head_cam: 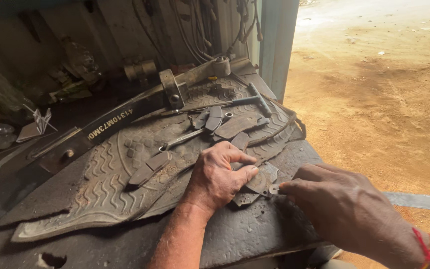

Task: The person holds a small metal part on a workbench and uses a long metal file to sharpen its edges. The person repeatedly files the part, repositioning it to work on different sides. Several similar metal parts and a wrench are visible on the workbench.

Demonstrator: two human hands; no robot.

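In the head view, the left hand (220, 177) pinched a worn brake pad (261, 180) flat on the rubber mat (100, 184), while the right hand (342, 204) gripped a small metal piece (273, 189) against its edge — fitting looked underway, calling for steady pressure. More pads and a hammer (235, 102) lay beyond — bare dirt ground (374, 99) outside.

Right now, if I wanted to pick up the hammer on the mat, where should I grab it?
Probably by the long thin handle, coming from the near left side. The hammer lies flat on the rubber mat, its heavy head pointing to the far right. The handle's near part is bare, with room for fingers, and both hands, left hand and right hand, are busy lower down.
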